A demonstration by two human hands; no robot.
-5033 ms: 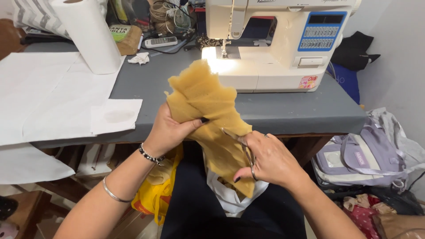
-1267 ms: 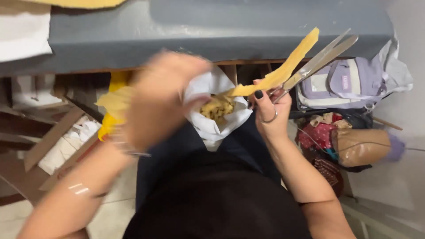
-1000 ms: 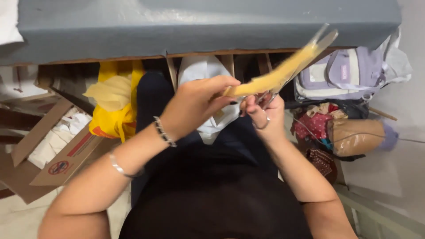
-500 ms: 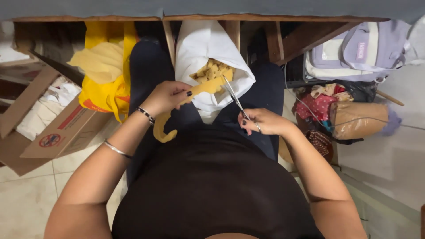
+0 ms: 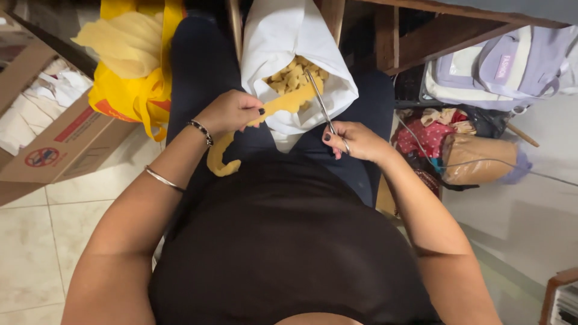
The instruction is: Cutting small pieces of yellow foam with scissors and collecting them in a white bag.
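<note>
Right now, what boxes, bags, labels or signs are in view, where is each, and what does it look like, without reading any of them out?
Cardboard box: far left on the floor, brown, with a red strip and a round red prohibition sign.
Yellow bag: upper left, holds pale yellow cloth.
White bag: top centre on the lap, filled with tan scraps.
Backpack: upper right, lilac and white, with a small pink label.
Brown bag: right, on the floor.

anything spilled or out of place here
Nothing stands out. The cut pieces sit inside the white bag; the left hand holds the yellow strip, and the right hand holds the scissors.
</note>
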